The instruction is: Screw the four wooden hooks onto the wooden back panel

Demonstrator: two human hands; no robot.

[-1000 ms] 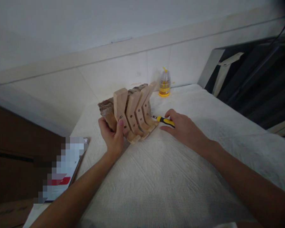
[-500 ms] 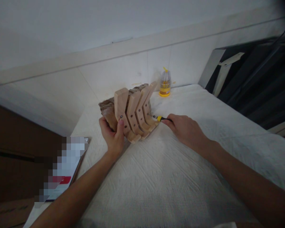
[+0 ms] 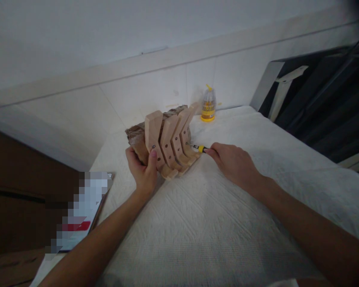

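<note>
A wooden rack (image 3: 167,141) of several angled hook pieces fixed on a rough bark-edged board stands on a white quilted cloth (image 3: 197,223). My left hand (image 3: 142,169) grips its near left end, thumb pressed on the front hook piece. My right hand (image 3: 231,161) is closed round a small yellow-and-black screwdriver (image 3: 200,148). Its metal tip touches the rightmost hook piece, and most of the handle is hidden in my fingers.
A clear jar with a yellow base (image 3: 208,105) stands by the white wall at the back. A blurred-out booklet (image 3: 77,215) lies at the cloth's left edge. Dark furniture and a pale frame (image 3: 287,85) stand to the right.
My right hand has closed further over the screwdriver handle, so less yellow shows. The tip stays at the rightmost hook piece. My left hand keeps its grip.
</note>
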